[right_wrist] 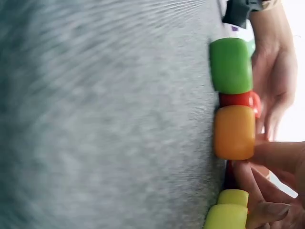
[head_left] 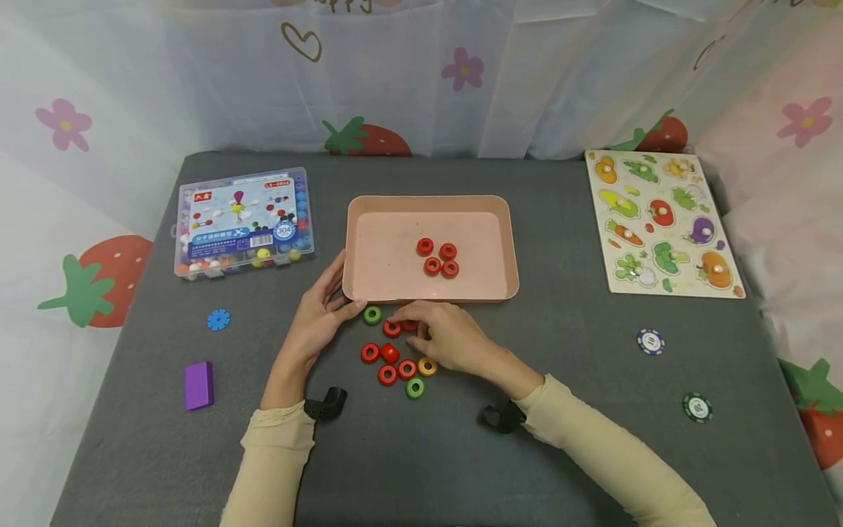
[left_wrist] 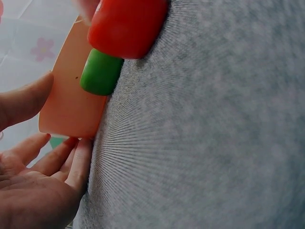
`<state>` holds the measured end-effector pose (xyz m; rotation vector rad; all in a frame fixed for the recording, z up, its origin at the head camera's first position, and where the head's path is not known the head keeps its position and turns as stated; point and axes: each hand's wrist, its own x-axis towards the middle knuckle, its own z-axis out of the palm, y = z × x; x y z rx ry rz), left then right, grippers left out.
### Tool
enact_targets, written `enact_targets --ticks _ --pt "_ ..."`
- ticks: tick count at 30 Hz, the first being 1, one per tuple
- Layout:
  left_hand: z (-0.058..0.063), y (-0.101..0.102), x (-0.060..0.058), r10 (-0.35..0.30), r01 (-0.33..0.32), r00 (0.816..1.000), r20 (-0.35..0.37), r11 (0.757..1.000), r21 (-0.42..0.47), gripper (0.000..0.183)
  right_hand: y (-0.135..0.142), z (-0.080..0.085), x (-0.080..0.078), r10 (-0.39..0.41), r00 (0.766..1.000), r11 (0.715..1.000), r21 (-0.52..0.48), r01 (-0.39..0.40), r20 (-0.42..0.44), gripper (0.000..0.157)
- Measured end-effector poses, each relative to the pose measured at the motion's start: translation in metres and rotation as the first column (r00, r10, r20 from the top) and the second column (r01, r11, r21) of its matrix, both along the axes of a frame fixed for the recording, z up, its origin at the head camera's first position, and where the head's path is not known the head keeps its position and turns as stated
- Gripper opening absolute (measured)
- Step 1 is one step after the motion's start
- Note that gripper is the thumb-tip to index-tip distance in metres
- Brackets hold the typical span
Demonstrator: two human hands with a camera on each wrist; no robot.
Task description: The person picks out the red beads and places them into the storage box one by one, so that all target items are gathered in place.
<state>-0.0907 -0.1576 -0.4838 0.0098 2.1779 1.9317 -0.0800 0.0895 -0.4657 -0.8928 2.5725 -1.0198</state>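
Observation:
A pink tray (head_left: 378, 219) holds several red ring-shaped beads (head_left: 432, 266) on its floor. My left hand (head_left: 315, 318) grips its front left corner, thumb at the front rim and fingers along the left side. In the left wrist view, the fingertips meet the tray wall (left_wrist: 71, 105). My right hand (head_left: 454, 338) is over the loose beads in front of the tray, thumb and index finger spread around a red bead (head_left: 410, 325) partly hidden under them. Nearby lie another red bead (head_left: 391, 329), an orange bead (head_left: 427, 366) and a green bead (head_left: 415, 388). Yellow beads (right_wrist: 228, 217) show beside the right fingers.
At the back left stands a clear case of colored balls (head_left: 244, 223). A blue disc (head_left: 219, 320) and a purple block (head_left: 198, 386) lie at left. To the right are a vegetable puzzle board (head_left: 665, 223) and two poker chips, one blue (head_left: 650, 342), one dark green (head_left: 697, 408).

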Motion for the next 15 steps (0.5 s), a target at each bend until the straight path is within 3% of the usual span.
enact_targets --ticks 9,15 --pt "0.0004 0.0003 -0.0001 -0.001 0.001 1.000 -0.005 1.000 0.007 0.084 0.0007 0.0002 -0.0015 -0.039 0.999 0.999 0.015 0.039 0.009 0.031" --pt "0.0011 0.0007 0.0003 0.003 -0.003 1.000 0.000 1.000 0.006 0.085 0.0031 -0.0004 -0.0035 -0.011 1.000 0.995 -0.102 0.012 0.015 0.024"
